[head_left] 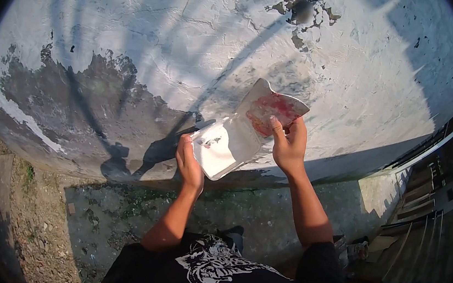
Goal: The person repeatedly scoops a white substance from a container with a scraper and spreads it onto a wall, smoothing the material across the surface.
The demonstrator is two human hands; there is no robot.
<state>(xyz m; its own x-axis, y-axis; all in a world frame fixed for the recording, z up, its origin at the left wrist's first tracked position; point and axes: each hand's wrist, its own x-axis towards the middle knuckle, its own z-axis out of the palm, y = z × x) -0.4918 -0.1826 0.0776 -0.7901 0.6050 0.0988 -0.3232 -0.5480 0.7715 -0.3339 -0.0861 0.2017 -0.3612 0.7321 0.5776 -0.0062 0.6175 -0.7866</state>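
Now, landmark: the wall (355, 72), pale, rough-skimmed and flaking near its top; every place below is told from it.
Grey patch (87, 99): a wide dark area on the wall's left part where the pale coat is missing, with ragged edges.
Shadow (116, 166): falls low on the wall, below the grey patch, so the sun probably comes from behind the person.
Ground (120, 207): a stained, gritty strip along the foot of the wall, under the person's arms.
Left hand (188, 162): raised in front of the wall and closed around the lower left edge of the white blade, with the thumb side towards the wall.
White blade (223, 149): a flat pale sheet held just off the wall and tilted, its broad face turned up towards the person. It seems to be held level enough to keep the white smear on it from sliding off.
Red-stained blade (274, 110): a second flat piece, up and right of the white blade. Its lower edge meets or overlaps that blade's upper corner, likely so that one edge can run across the other's face.
Right hand (289, 145): gripping the red-stained blade from below, fingers curled behind it and the thumb pressed on its front, which gives firm control of the angle.
Buildings (431, 190): railings and roofs lie past the wall's right end, well apart from both hands.
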